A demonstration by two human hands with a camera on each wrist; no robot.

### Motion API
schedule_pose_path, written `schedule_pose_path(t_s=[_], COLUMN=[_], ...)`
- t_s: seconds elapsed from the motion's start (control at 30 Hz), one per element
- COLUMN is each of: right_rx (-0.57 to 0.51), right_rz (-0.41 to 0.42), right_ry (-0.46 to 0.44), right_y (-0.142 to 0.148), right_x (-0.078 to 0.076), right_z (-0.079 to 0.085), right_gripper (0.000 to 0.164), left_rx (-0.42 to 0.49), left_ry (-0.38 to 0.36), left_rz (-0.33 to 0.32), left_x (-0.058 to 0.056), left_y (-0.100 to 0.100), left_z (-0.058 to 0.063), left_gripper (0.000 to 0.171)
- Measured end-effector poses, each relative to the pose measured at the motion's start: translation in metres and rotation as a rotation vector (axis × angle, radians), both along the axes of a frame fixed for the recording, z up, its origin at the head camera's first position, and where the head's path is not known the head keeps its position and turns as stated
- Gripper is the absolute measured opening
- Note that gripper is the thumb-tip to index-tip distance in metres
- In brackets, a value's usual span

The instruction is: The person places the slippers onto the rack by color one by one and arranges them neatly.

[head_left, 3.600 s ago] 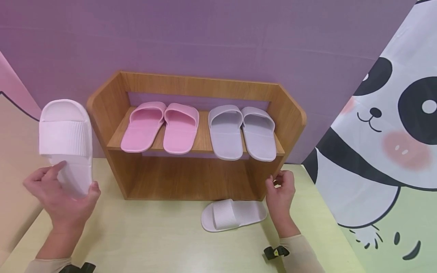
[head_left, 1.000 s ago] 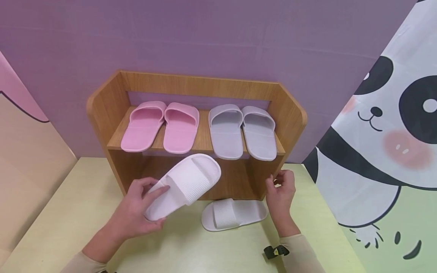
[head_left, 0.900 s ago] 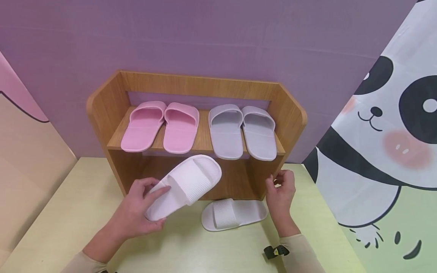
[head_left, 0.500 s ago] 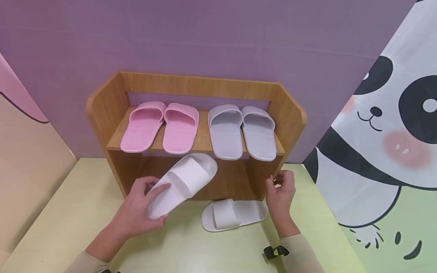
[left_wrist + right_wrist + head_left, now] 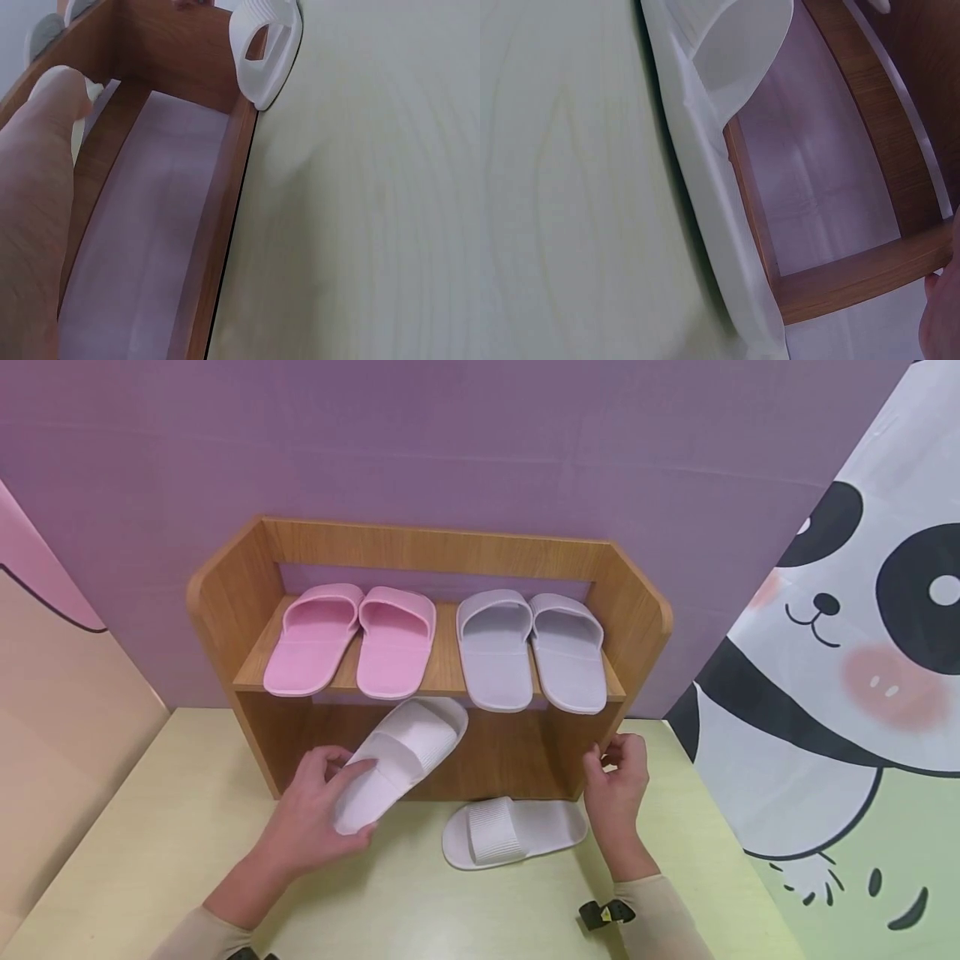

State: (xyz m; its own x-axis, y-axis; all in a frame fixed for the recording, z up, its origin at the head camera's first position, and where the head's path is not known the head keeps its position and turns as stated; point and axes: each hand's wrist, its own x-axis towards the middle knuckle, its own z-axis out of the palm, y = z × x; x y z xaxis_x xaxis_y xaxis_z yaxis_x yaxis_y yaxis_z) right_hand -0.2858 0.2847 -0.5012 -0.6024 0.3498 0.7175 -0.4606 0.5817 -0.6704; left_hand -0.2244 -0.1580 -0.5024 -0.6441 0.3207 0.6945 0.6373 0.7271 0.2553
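Observation:
My left hand [image 5: 311, 818] holds a white slipper [image 5: 390, 768] by its heel, thumb and fingers on either side. The slipper slants with its toe up and to the right, in front of the rack's lower compartment. A second white slipper [image 5: 517, 833] lies sideways on the table along the front right of the wooden shoe rack [image 5: 442, 550]. My right hand [image 5: 618, 785] grips the front edge of the rack's right side panel with curled fingers. In the left wrist view, part of the left hand [image 5: 37, 202] hides most of the held slipper.
Two pink slippers [image 5: 315, 647] [image 5: 397, 647] and two grey slippers [image 5: 497, 656] [image 5: 570, 660] stand on the rack's upper shelf [image 5: 447, 652]. Below it is the lower compartment's wooden floor [image 5: 510, 768]. The pale table [image 5: 187, 852] extends around the front; a purple backdrop [image 5: 450, 443] hangs behind.
My left hand has carried the white slipper from the far left to the rack's front. Lately it has shifted slightly and tipped toward the lower compartment. The right hand stays in place.

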Motion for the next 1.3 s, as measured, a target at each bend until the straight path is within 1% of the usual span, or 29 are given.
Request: schedule_pose_path(t_s=[0.1,0.2,0.3,0.5,0.8,1.07,1.3], right_rx=[0.004,0.008,0.011,0.010,0.013,0.012,0.016], right_rz=[0.001,0.001,-0.001,0.004,0.001,0.003,-0.001], right_ry=[0.001,0.000,-0.005,0.002,0.001,-0.001,-0.008], right_y=[0.000,0.000,0.000,0.001,0.001,0.001,0.001], right_x=[0.000,0.000,0.001,0.000,0.000,0.000,0.001], right_z=[0.000,-0.001,-0.001,-0.002,-0.001,0.000,0.001], right_gripper=[0.011,0.011,0.011,0.010,0.011,0.010,0.010], left_rx=[0.005,0.016,0.043,0.108,0.143,0.159,0.164], left_ry=[-0.047,-0.075,-0.084,-0.098,-0.210,-0.278,-0.319], left_rz=[0.036,0.090,0.131,0.180,0.276,0.341,0.372], left_x=[0.000,0.001,0.000,-0.003,-0.009,-0.016,-0.024], left_y=[0.003,0.006,0.008,0.009,0.009,0.009,0.011], left_z=[-0.001,-0.002,-0.005,-0.012,-0.016,-0.020,-0.026], left_gripper=[0.086,0.083,0.079,0.075,0.070,0.068,0.071])
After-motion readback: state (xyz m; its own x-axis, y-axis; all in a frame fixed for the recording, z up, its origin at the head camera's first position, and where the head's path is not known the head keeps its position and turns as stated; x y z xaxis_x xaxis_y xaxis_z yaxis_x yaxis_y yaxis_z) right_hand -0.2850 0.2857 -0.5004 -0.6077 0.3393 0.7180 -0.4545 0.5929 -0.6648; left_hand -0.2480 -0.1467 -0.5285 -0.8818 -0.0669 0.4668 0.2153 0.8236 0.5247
